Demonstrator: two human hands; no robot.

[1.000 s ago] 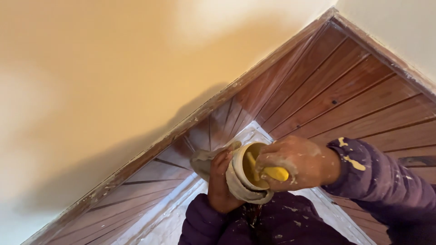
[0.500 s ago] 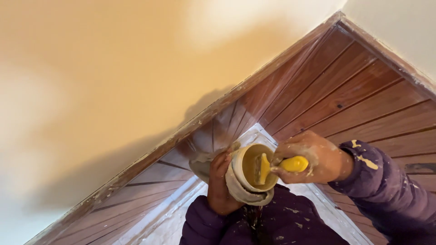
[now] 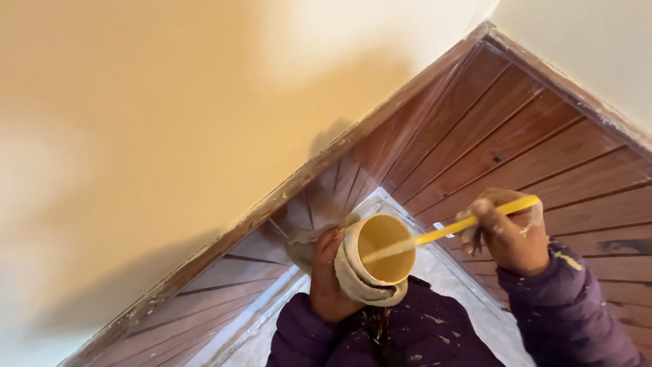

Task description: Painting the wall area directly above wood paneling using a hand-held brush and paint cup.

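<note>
My left hand (image 3: pixel 327 275) grips a small yellow cup (image 3: pixel 380 250) wrapped in a beige cloth (image 3: pixel 353 278), held low in the middle of the view. My right hand (image 3: pixel 508 232) holds a yellow-handled brush (image 3: pixel 468 221) by its far end. The brush slants down to the left and its bristle end sits inside the cup's mouth. Both arms wear dark purple padded sleeves (image 3: pixel 570 312) flecked with yellow paint.
A tan painted wall (image 3: pixel 156 115) fills the left and top. A paint-spattered wooden trim strip (image 3: pixel 299 183) runs diagonally between it and reddish-brown wood panelling (image 3: pixel 516 136). A pale wall (image 3: pixel 584 47) shows at the top right.
My right hand has drawn back to the right and up, away from the cup's mouth. The brush handle, earlier tucked at the cup, now stretches out with only its tip in the cup.
</note>
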